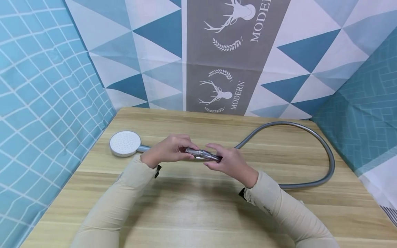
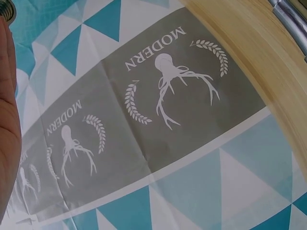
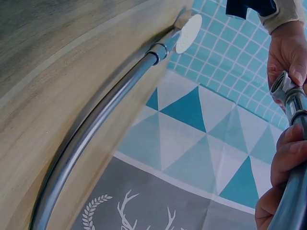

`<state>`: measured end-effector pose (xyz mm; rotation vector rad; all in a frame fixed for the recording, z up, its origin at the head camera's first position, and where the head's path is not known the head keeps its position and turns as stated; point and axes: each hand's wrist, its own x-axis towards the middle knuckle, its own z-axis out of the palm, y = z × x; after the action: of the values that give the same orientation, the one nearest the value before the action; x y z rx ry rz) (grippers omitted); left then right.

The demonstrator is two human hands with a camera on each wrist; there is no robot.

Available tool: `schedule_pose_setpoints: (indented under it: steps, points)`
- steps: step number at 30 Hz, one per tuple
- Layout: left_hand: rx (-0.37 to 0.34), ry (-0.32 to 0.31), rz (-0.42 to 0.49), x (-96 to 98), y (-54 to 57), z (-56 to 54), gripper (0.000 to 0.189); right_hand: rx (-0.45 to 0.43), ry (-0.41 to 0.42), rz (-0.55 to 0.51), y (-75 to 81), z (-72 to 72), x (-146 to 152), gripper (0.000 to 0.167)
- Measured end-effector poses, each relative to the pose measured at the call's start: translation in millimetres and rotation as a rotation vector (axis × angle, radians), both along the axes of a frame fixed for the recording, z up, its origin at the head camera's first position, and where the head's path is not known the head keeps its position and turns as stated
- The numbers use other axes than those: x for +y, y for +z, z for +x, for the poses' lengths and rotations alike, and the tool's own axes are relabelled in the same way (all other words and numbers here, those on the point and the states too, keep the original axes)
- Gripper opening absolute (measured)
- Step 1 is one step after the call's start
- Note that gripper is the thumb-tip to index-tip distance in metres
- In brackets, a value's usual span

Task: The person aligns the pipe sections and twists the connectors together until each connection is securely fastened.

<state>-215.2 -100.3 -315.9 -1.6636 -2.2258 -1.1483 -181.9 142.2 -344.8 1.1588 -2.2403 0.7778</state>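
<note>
In the head view the left hand [image 1: 169, 150] and right hand [image 1: 227, 162] pinch the chrome hose connector [image 1: 201, 154] between them above the wooden table [image 1: 192, 203], fingers hiding its ends, while the white shower head [image 1: 125, 143] lies just left of the left hand and the grey hose [image 1: 322, 155] loops off to the right before patterned curtains [image 1: 217, 55]. The left wrist view shows only a palm edge [image 2: 8, 120], the deer-print curtain [image 2: 168, 96] and a cut-off chrome piece [image 2: 292, 19] at the corner. In the right wrist view the right hand's fingers [image 3: 288, 158] curl round the hose below the threaded nut [image 3: 282, 87], which the left hand's fingertips [image 3: 288, 52] grip, the shower head [image 3: 188, 33] lying small beyond.
</note>
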Motion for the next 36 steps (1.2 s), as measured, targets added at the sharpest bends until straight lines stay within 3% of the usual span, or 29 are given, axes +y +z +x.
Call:
schedule_pose_setpoints:
  steps: [3,11,27,33,36]
  points:
    - [0.011,-0.001,0.001,0.3,0.7,-0.2,0.022,0.022,0.02,0.002,-0.4,-0.7,0.1,0.05]
    - [0.017,-0.01,-0.004,3.0,4.0,0.3,0.021,0.084,0.048,-0.03,-2.2,-2.3,0.9,0.036]
    - [0.014,0.012,-0.013,1.8,2.9,1.8,0.021,0.026,0.047,-0.001,-0.8,-1.1,1.2,0.033]
    - [0.033,0.012,-0.014,1.3,1.6,1.0,0.021,0.07,0.013,-0.005,-3.3,-0.8,0.0,0.057]
    - [0.029,0.008,-0.007,0.9,1.2,1.1,0.022,0.088,0.046,-0.029,-5.4,-1.7,-0.5,0.054]
